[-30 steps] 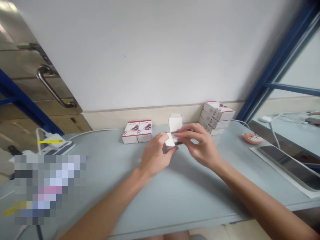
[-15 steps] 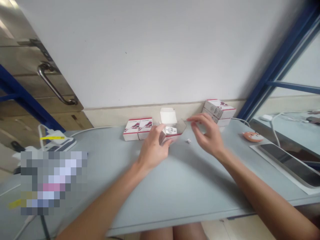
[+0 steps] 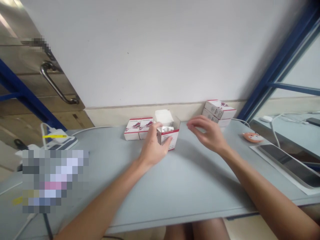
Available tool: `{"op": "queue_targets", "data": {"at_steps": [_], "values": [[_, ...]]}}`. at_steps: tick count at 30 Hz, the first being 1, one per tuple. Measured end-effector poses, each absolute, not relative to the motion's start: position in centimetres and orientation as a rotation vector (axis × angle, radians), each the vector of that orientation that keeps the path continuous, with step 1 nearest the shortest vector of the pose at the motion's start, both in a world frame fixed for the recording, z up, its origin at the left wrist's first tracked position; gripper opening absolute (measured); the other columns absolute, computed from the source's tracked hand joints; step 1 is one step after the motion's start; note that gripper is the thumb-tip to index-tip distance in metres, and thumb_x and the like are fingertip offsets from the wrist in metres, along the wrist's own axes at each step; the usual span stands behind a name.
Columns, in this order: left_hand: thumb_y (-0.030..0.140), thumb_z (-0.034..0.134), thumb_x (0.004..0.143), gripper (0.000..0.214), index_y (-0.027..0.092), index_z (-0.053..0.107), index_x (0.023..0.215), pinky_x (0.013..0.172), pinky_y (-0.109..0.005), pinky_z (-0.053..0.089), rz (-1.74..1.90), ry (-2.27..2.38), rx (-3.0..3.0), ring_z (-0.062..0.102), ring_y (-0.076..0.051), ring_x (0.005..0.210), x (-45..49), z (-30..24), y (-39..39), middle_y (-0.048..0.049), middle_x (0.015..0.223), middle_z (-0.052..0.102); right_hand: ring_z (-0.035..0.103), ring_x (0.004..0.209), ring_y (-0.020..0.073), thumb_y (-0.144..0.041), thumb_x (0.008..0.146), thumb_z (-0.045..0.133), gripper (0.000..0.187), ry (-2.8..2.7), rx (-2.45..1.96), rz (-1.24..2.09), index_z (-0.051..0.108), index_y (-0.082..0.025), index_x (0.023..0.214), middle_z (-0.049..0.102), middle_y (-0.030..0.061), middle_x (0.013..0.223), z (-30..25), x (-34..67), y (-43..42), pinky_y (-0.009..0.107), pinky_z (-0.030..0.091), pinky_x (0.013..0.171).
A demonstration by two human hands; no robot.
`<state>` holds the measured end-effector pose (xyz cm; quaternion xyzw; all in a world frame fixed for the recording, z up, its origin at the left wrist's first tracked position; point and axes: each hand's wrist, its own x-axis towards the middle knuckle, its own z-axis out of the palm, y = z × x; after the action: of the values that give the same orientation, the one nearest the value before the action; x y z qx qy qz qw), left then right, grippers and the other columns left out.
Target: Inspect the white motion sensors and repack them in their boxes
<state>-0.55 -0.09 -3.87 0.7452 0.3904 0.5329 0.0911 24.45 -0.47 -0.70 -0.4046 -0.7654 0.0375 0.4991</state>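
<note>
My left hand (image 3: pixel 153 146) grips a small white and red box (image 3: pixel 168 133) that stands upright on the grey table (image 3: pixel 175 186) with its top flaps open. A white part shows inside the box. My right hand (image 3: pixel 208 133) hovers just to the right of the box, fingers curled together; whether they pinch something small I cannot make out. Two closed boxes (image 3: pixel 138 128) of the same kind lie side by side left of the open one. A stack of closed boxes (image 3: pixel 218 113) stands by the wall behind my right hand.
An orange, animal-shaped object (image 3: pixel 252 137) lies at the right, with a white cable behind it. A dark tablet (image 3: pixel 290 165) rests on white paper at the right edge. A white device with a yellow tag (image 3: pixel 56 140) sits at the left.
The box went from held between both hands to standing upright on the table. My right hand let go and drew off to the right. A small white piece seen on the table half a second ago is gone.
</note>
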Motion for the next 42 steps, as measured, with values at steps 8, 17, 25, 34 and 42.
{"op": "queue_targets", "data": {"at_steps": [8,17,25,34,42], "values": [[0.013,0.063,0.096,0.046,0.031,0.056,0.138,0.095,-0.044,0.062,1.397,0.944,2.663,0.065,-0.026,0.115,-0.7,-2.7,-1.1,-0.0109,0.123,0.056,0.078,0.104,0.0264,-0.016,0.096,0.068,0.015,-1.766,-0.695,-0.129,0.072,-0.030,0.093,0.082,0.0040,0.107,0.2,20.2,-4.3,0.047,0.062,0.091],[0.024,0.067,0.095,0.042,0.027,0.061,0.137,0.084,-0.037,0.067,1.439,1.088,2.825,0.076,-0.026,0.101,-0.2,-2.4,-1.9,-0.0125,0.123,0.067,0.072,0.116,0.0275,-0.017,0.096,0.067,0.013,-1.800,-0.865,-0.060,0.066,-0.028,0.090,0.081,0.0023,0.104,-0.1,21.2,-2.7,0.050,0.053,0.101],[0.028,0.063,0.096,0.043,0.026,0.060,0.140,0.075,-0.030,0.064,1.424,1.250,2.789,0.076,-0.023,0.094,-0.1,-1.9,-2.1,-0.0121,0.126,0.068,0.072,0.104,0.0257,-0.017,0.097,0.062,0.013,-1.893,-0.841,-0.066,0.067,-0.027,0.090,0.077,0.0035,0.098,-0.1,21.8,-2.4,0.047,0.054,0.096],[0.028,0.062,0.099,0.037,0.027,0.061,0.136,0.077,-0.031,0.064,1.460,1.255,2.658,0.076,-0.023,0.097,-0.2,-2.0,-1.9,-0.0106,0.126,0.070,0.061,0.129,0.0311,-0.022,0.098,0.065,0.014,-1.917,-0.912,-0.276,0.071,-0.028,0.109,0.071,0.0081,0.125,-1.5,20.8,-2.4,0.054,0.050,0.109],[0.031,0.064,0.099,0.034,0.026,0.063,0.133,0.077,-0.034,0.065,1.476,1.281,2.583,0.077,-0.027,0.102,-0.4,-1.9,-1.4,-0.0096,0.121,0.073,0.057,0.126,0.0330,-0.026,0.101,0.065,0.013,-1.895,-1.035,-0.370,0.068,-0.029,0.112,0.065,0.0112,0.132,-2.1,20.4,-1.9,0.054,0.051,0.107]]}}
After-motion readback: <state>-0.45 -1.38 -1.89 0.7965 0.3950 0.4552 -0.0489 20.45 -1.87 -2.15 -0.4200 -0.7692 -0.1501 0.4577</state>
